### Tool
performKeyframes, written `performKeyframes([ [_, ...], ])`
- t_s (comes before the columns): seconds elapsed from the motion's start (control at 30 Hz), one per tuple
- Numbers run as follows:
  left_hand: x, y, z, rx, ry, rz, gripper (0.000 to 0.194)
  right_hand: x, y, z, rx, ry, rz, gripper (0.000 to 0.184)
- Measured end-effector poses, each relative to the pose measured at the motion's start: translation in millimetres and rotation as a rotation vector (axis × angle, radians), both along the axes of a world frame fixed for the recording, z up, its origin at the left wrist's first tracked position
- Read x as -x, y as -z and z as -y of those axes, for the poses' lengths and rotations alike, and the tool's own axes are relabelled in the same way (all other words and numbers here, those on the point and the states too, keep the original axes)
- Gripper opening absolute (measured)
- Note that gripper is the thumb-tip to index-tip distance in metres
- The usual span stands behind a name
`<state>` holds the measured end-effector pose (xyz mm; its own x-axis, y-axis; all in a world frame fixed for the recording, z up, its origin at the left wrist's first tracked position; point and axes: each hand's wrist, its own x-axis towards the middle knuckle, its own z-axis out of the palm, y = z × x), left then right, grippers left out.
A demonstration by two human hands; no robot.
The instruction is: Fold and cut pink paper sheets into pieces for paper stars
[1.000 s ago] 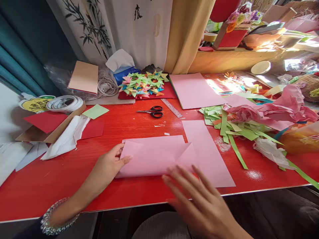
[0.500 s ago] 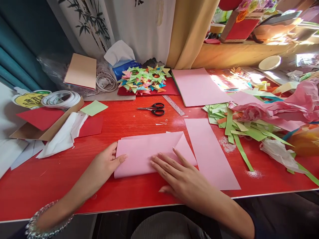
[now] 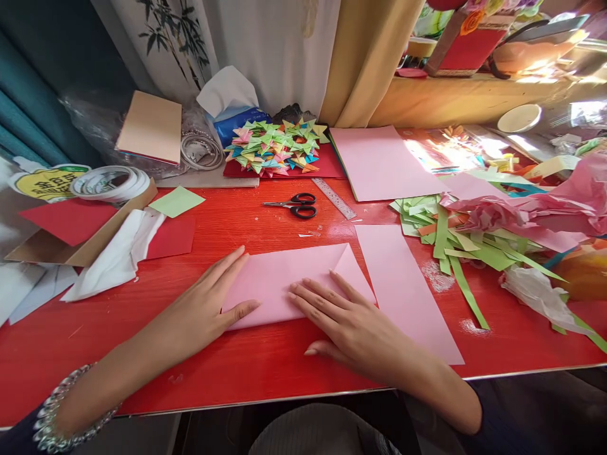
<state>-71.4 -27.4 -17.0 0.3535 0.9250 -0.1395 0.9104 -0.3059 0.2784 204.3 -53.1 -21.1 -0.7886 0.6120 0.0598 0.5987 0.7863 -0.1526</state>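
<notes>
A folded sheet of pink paper lies on the red table in front of me, with a slanted fold at its right end. My left hand rests over its left edge, fingers stretched towards the top left corner and thumb on the paper. Flat on the right half lies my right hand, its fingers extended. Just to the right is a long pink paper strip. Black-handled scissors and a clear ruler lie beyond the folded sheet.
Colourful folded-paper rings sit at the back beside a stack of pink sheets. Green paper strips and crumpled pink paper spread on the right. Tape rolls and a cardboard tray stand left.
My left hand has shifted from gripping the paper's left edge to lying stretched along it. The paper's lower left fold looks flatter. My right hand stays nearly in place.
</notes>
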Motion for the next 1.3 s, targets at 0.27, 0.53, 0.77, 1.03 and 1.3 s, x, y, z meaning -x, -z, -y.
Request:
performKeyframes([
  [0.27,-1.6,2.5,-4.7,-0.119,0.086,-0.066,0.089,1.2,-0.6,-4.2,0.02,0.018,0.015,0.072],
  [0.53,0.9,9.5,-5.0,-0.231,0.179,-0.097,0.082,0.5,1.0,-3.4,0.049,0.015,-0.018,0.076],
  [0.77,-0.6,11.7,-5.2,-0.293,0.21,-0.138,0.082,-1.1,2.7,-4.7,0.054,0.004,-0.06,0.075],
  [1.03,-0.3,11.2,-7.0,-0.29,0.206,-0.186,0.082,-1.5,-0.4,-5.7,0.117,0.012,-0.025,0.078],
  [1.3,-2.6,11.2,-7.6,-0.321,0.221,-0.186,0.082,-6.0,10.0,6.8,-0.062,0.176,0.023,0.078],
])
